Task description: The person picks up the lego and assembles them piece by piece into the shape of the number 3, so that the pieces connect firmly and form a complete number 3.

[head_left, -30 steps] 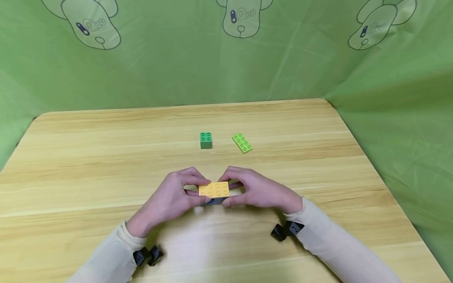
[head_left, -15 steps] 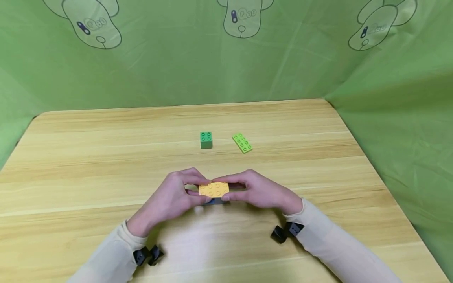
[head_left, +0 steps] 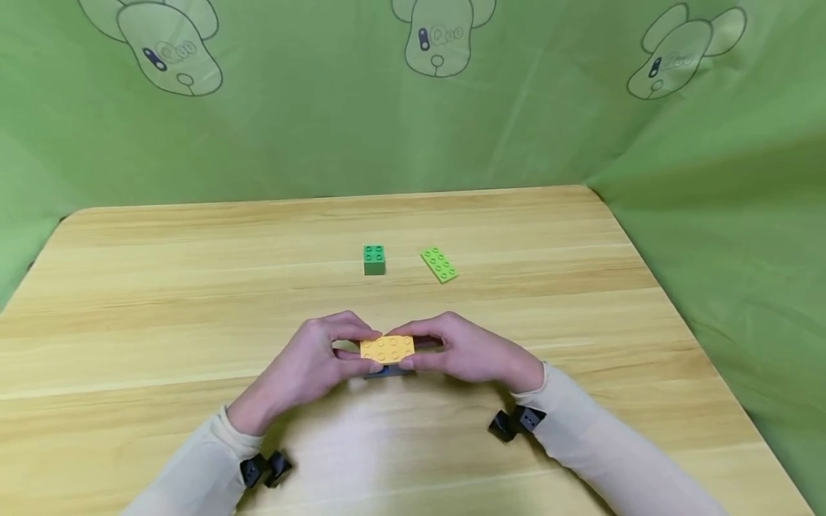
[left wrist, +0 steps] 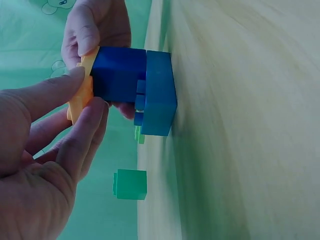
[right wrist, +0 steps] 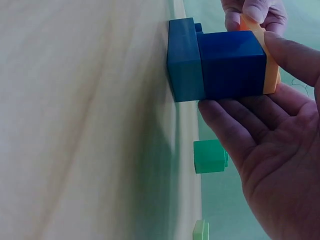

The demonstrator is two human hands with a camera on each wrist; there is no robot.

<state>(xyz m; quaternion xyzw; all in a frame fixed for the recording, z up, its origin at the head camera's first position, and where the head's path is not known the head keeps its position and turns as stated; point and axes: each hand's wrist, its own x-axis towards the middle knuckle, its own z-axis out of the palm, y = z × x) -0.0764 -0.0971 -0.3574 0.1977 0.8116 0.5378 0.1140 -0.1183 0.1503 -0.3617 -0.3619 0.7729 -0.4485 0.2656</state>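
A yellow-orange studded plate (head_left: 387, 350) lies across the top of a small brick stack. Below it, in the wrist views, a dark blue brick (right wrist: 233, 65) sits on a grey-blue brick (right wrist: 185, 60), whose exposed studs (left wrist: 140, 102) show to one side. My left hand (head_left: 319, 362) pinches the plate's left end between thumb and fingers, where it overhangs the blue brick. At the right end my right hand (head_left: 474, 351) grips the plate, thumb on its near edge; in the right wrist view other fingers lie along the blue brick. The stack's base meets the table.
Beyond the hands, a green brick (head_left: 374, 261) stands on the wooden table (head_left: 161, 301). To its right lies a flat lime-green plate (head_left: 439, 265) set at a slant. A green curtain (head_left: 323, 136) hangs behind the table and along its right side.
The right hand's fingers have slid left along the plate's far edge, and its thumb has risen from the lower brick to the plate. My left hand keeps its pinch. The head view shifts slightly.
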